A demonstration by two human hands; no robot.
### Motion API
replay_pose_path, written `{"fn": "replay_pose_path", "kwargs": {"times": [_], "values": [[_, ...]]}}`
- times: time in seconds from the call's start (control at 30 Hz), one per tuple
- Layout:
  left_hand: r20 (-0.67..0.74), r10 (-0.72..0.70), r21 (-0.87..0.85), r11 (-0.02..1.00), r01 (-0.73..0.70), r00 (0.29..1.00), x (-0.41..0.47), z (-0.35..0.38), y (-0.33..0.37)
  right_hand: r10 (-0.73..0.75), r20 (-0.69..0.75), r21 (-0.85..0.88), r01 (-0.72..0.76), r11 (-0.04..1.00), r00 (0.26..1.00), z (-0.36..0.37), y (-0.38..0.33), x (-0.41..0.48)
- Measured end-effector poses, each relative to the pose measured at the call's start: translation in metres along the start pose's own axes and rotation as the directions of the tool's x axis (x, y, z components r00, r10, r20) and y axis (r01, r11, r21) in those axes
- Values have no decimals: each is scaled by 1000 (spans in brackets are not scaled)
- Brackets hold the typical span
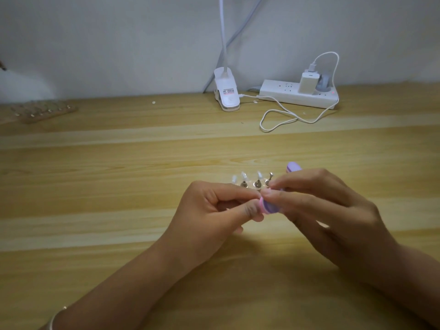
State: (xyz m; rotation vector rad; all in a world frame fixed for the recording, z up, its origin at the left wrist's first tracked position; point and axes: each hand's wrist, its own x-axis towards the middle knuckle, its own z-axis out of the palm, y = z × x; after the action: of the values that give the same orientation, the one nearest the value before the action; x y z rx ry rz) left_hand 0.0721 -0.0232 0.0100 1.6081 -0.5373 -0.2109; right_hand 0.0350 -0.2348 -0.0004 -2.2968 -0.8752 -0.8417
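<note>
My left hand (214,208) and my right hand (333,210) meet above the middle of the wooden desk (119,186). My right hand grips a purple and pink nail file block (341,207); its far end sticks out above the fingers and its near end shows between the two hands. My left hand's thumb and forefinger pinch something small against the block's near end; I cannot make out what. Just behind the hands stands a clear strip with small metal stands (252,183) bearing clear false nail tips.
A white clip lamp (226,94) stands at the back by the wall, with a white power strip (297,94), a charger and a looping white cable (281,117) to its right. A second strip of small stands (42,110) lies at the far left.
</note>
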Motion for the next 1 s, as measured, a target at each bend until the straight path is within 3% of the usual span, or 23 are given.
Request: {"fn": "replay_pose_path", "kwargs": {"times": [0.1,0.23,0.4,0.53,0.7,0.87,1.0], "values": [[-29,102,137,986,-97,994,0,0,0,22,7,37,-22,999,1000,1,0,1],[-13,185,231,957,-177,983,-1,1,0,-81,50,39,79,996,995,2,-3,0],[-25,192,259,949,-179,981,0,1,-2,22,26,45,-23,999,999,1,6,-1],[25,216,274,937,-215,976,0,0,-2,-112,54,37,110,993,992,5,-1,-1],[-4,202,291,937,-192,979,-1,2,-3,5,21,14,-5,1000,1000,0,10,1],[53,227,324,917,-232,972,-1,-1,-3,-141,92,44,137,990,986,3,1,0],[-1,201,316,929,-190,980,-1,2,-6,4,47,3,-4,1000,999,-2,12,2]]}}
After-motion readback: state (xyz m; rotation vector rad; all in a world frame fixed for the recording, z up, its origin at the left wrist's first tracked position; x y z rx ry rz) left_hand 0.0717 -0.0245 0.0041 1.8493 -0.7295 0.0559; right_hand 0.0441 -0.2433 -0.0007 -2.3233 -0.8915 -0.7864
